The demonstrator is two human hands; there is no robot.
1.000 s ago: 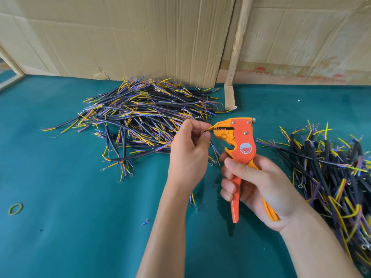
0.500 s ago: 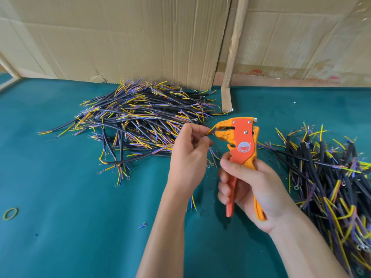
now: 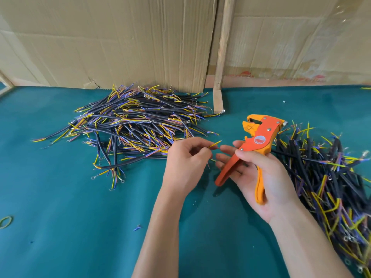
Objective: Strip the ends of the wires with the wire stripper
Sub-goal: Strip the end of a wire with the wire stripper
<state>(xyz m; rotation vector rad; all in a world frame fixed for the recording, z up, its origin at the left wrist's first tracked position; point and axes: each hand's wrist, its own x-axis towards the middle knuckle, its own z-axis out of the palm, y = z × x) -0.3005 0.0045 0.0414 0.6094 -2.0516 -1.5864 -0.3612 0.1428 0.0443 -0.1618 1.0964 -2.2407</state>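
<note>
Spreading across the whole lower view, the teal surface [image 3: 60, 207] carries everything, and creased cardboard sheets [image 3: 112, 41] stand along its far edge with a wooden strip [image 3: 222, 55] leaning between them. One big pile of wires [image 3: 136, 125], black-sheathed with yellow, blue and purple cores fanning out at the ends, lies left of centre toward the back. A second pile [image 3: 325, 177] runs down the right side, reaching from beside the tool to the lower corner.

Of the two hands, the right hand [image 3: 261, 177] lies palm up with the wire stripper [image 3: 259, 141] resting across it: the thumb presses over the orange body just below the round red label, the fingers are curled loosely round the red handle, and the orange-yellow handle runs down along the palm. The handles are spread apart, and the tool's head points up and left, clear of any wire. The left hand [image 3: 184, 163] sits just beside it, its fingertips pinching a thin yellow wire [image 3: 215, 144] whose free end sticks up and to the right, close to the right hand's fingertips; whether they touch cannot be told. The rest of that wire is hidden in the hand.

A green rubber band [image 3: 5, 222] lies at the left edge, and a small blue scrap [image 3: 137, 228] sits near the left forearm.
</note>
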